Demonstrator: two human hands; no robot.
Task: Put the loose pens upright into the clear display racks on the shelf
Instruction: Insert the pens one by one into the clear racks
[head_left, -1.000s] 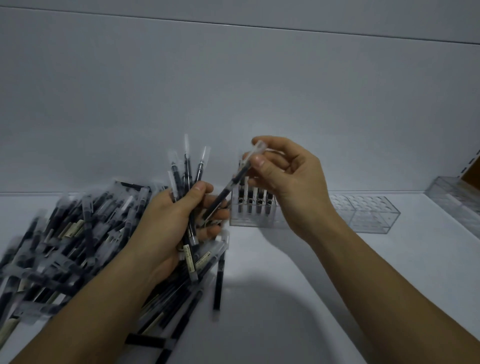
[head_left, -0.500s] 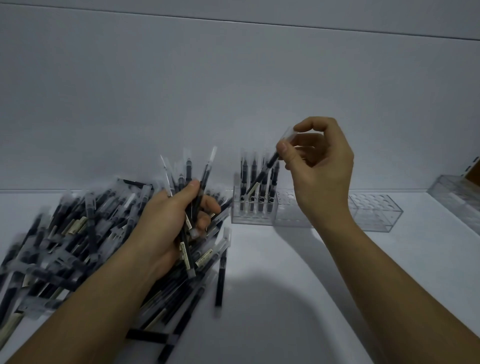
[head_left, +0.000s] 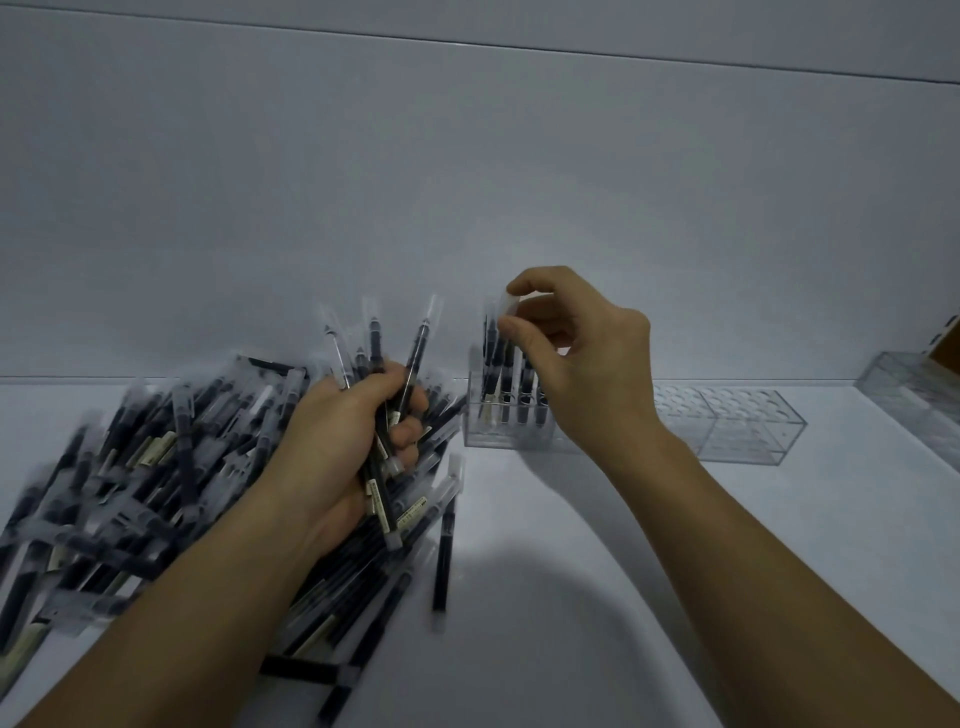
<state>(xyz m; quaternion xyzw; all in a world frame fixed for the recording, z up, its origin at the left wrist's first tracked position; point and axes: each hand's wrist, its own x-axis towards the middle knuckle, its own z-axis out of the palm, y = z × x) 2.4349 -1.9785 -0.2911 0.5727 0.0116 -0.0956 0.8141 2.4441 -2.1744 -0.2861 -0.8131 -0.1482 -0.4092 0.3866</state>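
Observation:
A big heap of loose black pens (head_left: 156, 483) with clear caps covers the left of the white shelf (head_left: 571, 545). My left hand (head_left: 343, 441) is closed around a small bunch of pens (head_left: 384, 364) that fans upward above the heap. My right hand (head_left: 576, 364) pinches the clear cap of one pen (head_left: 506, 343) between thumb and forefinger, holding it upright over the left end of the clear display rack (head_left: 498, 436). Several pens stand upright in that end of the rack. My right hand hides the rack's middle.
The rack's right part (head_left: 727, 421) shows rows of unfilled round holes. Another clear rack (head_left: 914, 395) stands at the far right edge. The white back wall (head_left: 467, 208) rises right behind the racks. One pen (head_left: 444, 551) lies apart from the heap.
My right hand has turned its pen from slanted to upright and lowered it over the rack's left end. My left hand keeps its bunch and has barely moved.

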